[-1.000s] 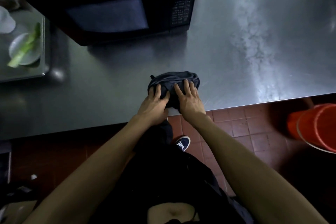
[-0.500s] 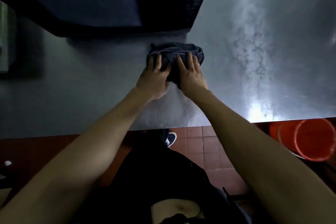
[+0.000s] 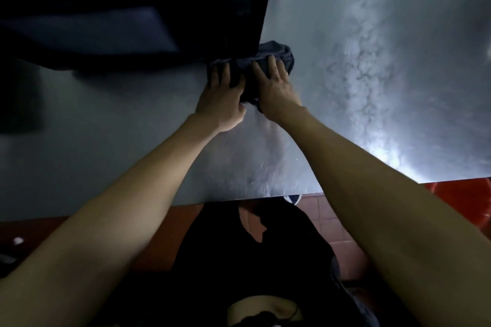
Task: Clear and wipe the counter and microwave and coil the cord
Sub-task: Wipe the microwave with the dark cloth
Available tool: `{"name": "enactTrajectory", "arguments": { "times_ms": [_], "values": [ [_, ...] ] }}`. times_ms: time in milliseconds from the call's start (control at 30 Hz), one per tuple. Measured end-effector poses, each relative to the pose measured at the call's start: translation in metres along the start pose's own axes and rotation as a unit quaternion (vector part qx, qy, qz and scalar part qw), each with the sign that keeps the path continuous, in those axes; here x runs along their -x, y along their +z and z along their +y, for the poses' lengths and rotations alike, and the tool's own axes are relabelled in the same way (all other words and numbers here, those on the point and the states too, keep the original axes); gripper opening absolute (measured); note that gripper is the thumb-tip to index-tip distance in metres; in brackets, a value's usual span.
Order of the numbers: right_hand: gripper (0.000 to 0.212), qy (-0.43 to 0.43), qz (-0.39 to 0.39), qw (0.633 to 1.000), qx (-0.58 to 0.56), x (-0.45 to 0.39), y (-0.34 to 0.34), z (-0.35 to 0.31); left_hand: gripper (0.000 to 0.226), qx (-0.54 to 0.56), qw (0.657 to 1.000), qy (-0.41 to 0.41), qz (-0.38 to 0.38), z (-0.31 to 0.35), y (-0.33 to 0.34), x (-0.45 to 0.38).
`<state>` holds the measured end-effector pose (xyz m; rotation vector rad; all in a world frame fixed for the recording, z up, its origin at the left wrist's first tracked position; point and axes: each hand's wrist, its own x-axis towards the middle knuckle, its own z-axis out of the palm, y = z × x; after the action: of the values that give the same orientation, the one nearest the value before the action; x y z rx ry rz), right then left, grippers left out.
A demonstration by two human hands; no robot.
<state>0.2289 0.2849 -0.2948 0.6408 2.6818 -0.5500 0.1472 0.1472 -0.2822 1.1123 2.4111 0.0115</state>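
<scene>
Stainless-steel counter (image 3: 372,87) bears a bunched dark-blue cloth (image 3: 276,57), pressed flat by left hand (image 3: 221,103) and right hand (image 3: 276,89), fingers straight. Its far edge hides behind the black microwave (image 3: 132,13).

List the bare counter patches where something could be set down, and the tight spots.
Free: the steel counter right of the microwave and cloth; also the strip between microwave front and near edge, left of the left hand. Crowded: the microwave's front corner, where the right hand and left hand press the cloth.
</scene>
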Motion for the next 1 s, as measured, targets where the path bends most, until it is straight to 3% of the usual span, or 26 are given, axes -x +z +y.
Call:
{"name": "enactTrajectory", "arguments": {
  "times_ms": [267,633,900,1000],
  "values": [
    [0.090,-0.061,-0.031,0.998,0.008,0.076,0.005,0.042,0.069,0.018,0.998,-0.046,0.026,0.067,0.043,0.057],
    [0.090,-0.074,-0.037,0.996,0.038,0.186,0.019,0.150,0.065,0.047,0.998,0.003,0.044,0.191,0.089,0.108],
    [0.064,-0.068,0.018,0.997,-0.014,0.212,0.027,0.177,0.062,0.076,0.996,0.038,0.011,0.206,0.093,0.110],
    [0.071,-0.032,0.013,0.999,-0.038,0.208,0.024,0.165,0.055,0.139,0.989,0.031,0.025,0.199,0.089,0.107]
  ]
}}
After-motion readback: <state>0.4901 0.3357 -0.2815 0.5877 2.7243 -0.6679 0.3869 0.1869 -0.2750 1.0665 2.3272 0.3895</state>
